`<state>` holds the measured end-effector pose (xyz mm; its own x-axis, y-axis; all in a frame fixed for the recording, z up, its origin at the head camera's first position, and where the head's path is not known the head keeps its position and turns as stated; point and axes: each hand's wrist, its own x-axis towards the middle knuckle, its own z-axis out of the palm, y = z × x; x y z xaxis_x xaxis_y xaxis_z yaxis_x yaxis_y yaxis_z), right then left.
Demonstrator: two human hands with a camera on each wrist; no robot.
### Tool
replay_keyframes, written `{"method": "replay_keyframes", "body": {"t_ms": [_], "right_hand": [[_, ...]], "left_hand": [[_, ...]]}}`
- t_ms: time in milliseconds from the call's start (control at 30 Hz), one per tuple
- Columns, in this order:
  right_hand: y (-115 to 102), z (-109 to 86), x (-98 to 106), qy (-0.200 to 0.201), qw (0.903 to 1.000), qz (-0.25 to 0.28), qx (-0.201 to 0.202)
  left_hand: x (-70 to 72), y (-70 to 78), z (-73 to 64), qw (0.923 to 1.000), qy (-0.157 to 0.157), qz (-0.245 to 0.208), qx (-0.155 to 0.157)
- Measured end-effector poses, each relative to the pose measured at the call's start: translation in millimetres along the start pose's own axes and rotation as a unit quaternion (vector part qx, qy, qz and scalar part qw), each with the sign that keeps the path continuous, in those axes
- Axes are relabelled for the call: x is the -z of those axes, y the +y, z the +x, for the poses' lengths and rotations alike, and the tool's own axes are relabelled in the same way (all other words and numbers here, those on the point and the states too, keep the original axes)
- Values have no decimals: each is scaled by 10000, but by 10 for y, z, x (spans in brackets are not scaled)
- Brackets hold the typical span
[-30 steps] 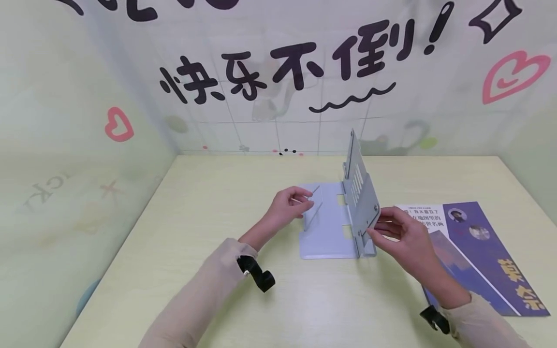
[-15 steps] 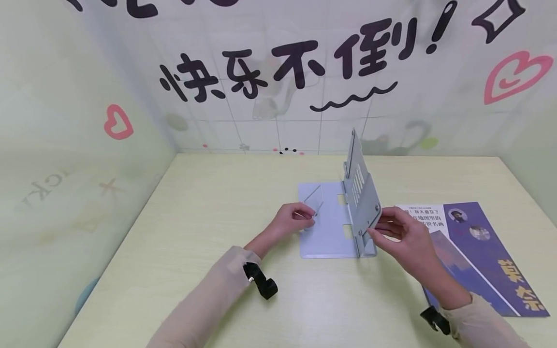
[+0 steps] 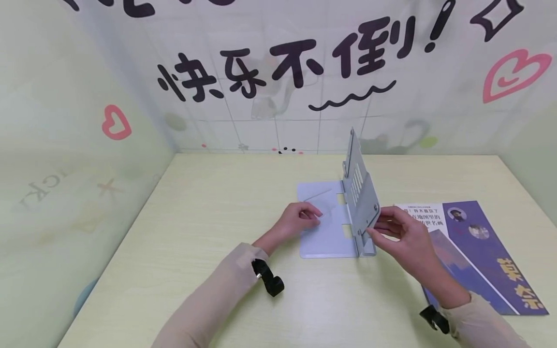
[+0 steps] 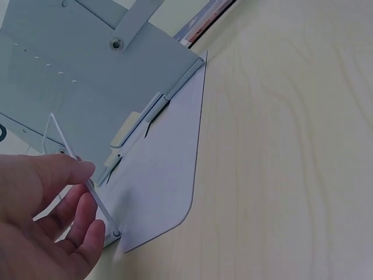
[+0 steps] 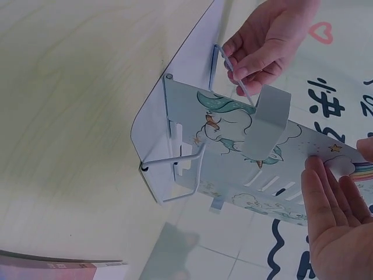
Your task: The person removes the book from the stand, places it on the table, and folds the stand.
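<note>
The person's left hand (image 3: pixel 298 220) pinches a thin white wire loop (image 4: pixel 64 137), tilted above a pale lavender flat base plate (image 3: pixel 328 245) on the wood-grain table (image 3: pixel 226 193); the right hand (image 3: pixel 405 238) holds the near edge of a slotted grey panel (image 3: pixel 364 195) standing upright on the plate.

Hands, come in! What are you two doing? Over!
Left hand pinches wire support. Right hand holds upright panel. Book at right, seemingly out of the way.
</note>
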<state>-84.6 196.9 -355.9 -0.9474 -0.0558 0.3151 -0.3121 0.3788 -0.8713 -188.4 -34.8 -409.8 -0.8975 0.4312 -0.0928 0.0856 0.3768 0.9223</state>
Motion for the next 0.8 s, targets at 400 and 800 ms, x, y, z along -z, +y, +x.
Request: {"method": "replay_keyframes", "body": {"t_ms": [400, 800], "right_hand": [[14, -4, 2, 11, 9999, 32, 120], [15, 7, 9, -14, 10000, 21, 89]], "left_hand": [[-73, -15, 84, 9989, -71, 369, -276], [-128, 23, 110, 9859, -260, 1478, -739]]}}
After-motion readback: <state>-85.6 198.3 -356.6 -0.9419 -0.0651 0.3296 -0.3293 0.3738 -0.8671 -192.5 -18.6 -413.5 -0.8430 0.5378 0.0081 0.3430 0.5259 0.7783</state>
